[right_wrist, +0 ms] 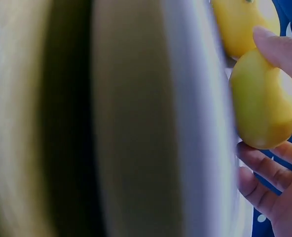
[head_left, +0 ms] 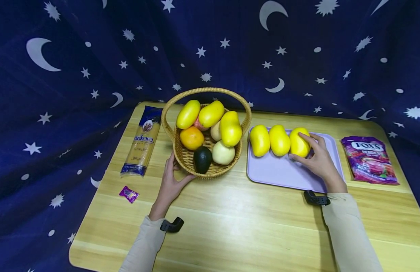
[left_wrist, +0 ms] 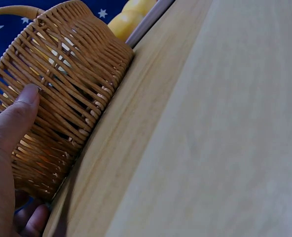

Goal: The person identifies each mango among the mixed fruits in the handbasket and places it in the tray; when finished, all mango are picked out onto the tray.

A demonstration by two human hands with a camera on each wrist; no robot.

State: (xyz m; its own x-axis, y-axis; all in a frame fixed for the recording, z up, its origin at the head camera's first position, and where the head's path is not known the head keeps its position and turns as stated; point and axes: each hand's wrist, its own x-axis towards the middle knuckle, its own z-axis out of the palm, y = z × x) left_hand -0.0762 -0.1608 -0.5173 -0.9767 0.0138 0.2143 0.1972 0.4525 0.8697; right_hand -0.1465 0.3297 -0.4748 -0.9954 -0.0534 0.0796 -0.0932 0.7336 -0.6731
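A wicker basket with a tall handle holds several fruits: yellow mangoes, an orange, a dark avocado and a pale round fruit. My left hand grips its lower left side. The left wrist view shows the thumb against the weave and the fingertips low behind it. On a lilac tray to the right, three mangoes lie in a row. My right hand holds the rightmost mango between thumb and fingers, close to the middle mango.
Left of the basket lies a pack of spaghetti, with a small purple wrapped candy nearer the front. A purple Fox's candy bag lies right of the tray. A dark blue star-patterned cloth hangs behind the wooden table.
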